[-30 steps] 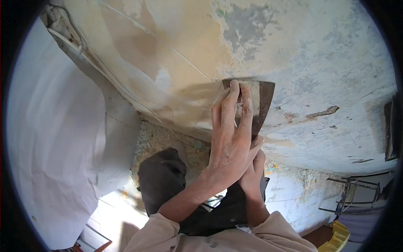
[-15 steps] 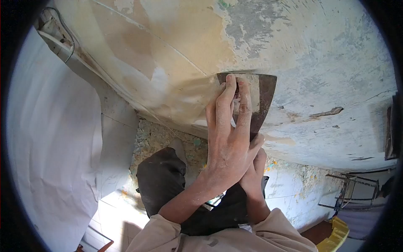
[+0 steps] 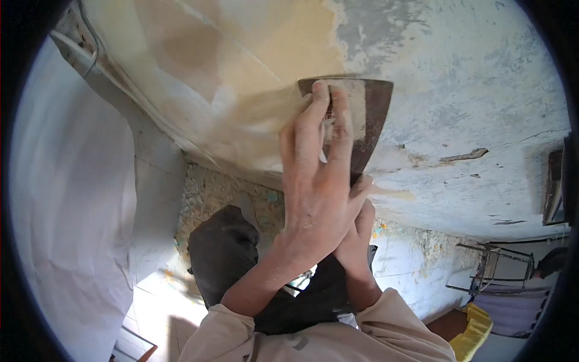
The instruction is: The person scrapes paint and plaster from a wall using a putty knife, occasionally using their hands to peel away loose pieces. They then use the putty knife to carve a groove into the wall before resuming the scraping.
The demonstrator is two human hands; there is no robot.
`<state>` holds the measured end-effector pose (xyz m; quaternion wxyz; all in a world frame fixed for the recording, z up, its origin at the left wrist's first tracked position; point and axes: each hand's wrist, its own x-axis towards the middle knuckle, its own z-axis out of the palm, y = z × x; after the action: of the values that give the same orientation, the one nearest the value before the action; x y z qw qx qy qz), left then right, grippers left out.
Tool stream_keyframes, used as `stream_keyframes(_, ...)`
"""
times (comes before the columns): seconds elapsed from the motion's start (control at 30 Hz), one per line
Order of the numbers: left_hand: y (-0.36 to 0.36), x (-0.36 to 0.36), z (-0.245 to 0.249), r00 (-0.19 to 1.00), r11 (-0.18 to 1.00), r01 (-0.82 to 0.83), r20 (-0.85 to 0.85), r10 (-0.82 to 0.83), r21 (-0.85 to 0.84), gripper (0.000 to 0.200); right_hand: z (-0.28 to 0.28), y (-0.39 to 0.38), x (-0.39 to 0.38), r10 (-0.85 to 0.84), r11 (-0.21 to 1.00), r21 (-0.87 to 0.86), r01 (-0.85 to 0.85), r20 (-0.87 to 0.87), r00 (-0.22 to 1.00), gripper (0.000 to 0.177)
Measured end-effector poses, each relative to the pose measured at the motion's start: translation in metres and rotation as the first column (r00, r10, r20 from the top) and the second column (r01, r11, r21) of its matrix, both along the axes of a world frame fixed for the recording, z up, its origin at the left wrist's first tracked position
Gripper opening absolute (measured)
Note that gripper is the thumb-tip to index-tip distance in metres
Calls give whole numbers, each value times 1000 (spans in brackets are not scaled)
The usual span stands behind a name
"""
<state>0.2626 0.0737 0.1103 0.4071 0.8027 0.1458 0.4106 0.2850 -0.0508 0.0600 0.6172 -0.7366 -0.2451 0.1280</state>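
A wide scraper [image 3: 375, 120] with a dark, worn metal blade lies against the wall [image 3: 446, 108], its broad edge pointing up. A pale patch covers the middle of the blade. My left hand [image 3: 316, 181], dusted white, is laid over the scraper, two fingers stretched along the blade and pressing on it, the thumb at its lower right side. Below and behind the left wrist, my right hand [image 3: 362, 232] is closed at the narrow end, where the handle is hidden. Yellowish bare areas and grey flaking patches mark the wall around the blade.
Pale sheeting [image 3: 72, 199] hangs at the left. My dark-trousered knee [image 3: 223, 241] is near the wall's base, above a debris-strewn floor [image 3: 205, 187]. At the right stand a metal frame [image 3: 500, 265] and a yellow object [image 3: 473, 332]; a dark frame [image 3: 556, 187] is on the wall.
Both hands and the scraper have moved up along the wall and slightly left. The view has shifted a little. The grip looks the same.
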Motion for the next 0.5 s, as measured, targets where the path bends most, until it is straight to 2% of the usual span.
stream_keyframes(0.07, -6, 2, -3, 998, 996, 59, 40, -56, -67, 104, 4, -2, -4, 18, 996, 88, -7, -118, 993, 29)
stream_keyframes(0.1, -9, 3, -6, 999, 998, 49, 12, -48, -27, 105, 7, 4, -3, 38, 989, 147, -15, -161, 986, 31)
stream_keyframes(0.17, 11, -1, 2, 999, 999, -29, 42, 28, 34, 104, -18, 3, 7, 4, 997, -83, 5, 109, 994, 32)
stream_keyframes(0.23, 20, -1, 7, 996, 995, -73, 50, 70, 63, 105, -3, 14, 2, 16, 999, -47, -14, 55, 998, 31)
stream_keyframes(0.33, 7, 0, 3, 999, 998, 17, 49, -14, -55, 106, 17, 24, -6, 17, 994, 107, -5, -107, 994, 31)
stream_keyframes(0.37, 12, 1, -1, 995, 999, -17, 102, 20, -31, 107, 18, 30, -7, 12, 999, 42, -11, -17, 1000, 29)
stream_keyframes(0.43, 39, -1, 12, 988, 995, -85, 132, 78, 47, 105, 19, 44, 2, 94, 995, -50, -92, 41, 995, 30)
stream_keyframes(0.47, 46, -7, 17, 984, 988, -129, 138, 117, 80, 104, 13, 44, 1, 95, 995, -29, -93, 92, 991, 29)
stream_keyframes(0.5, 44, -14, 16, 994, 995, -64, 95, 57, 70, 102, 7, 44, -1, 94, 996, -8, -94, 143, 985, 29)
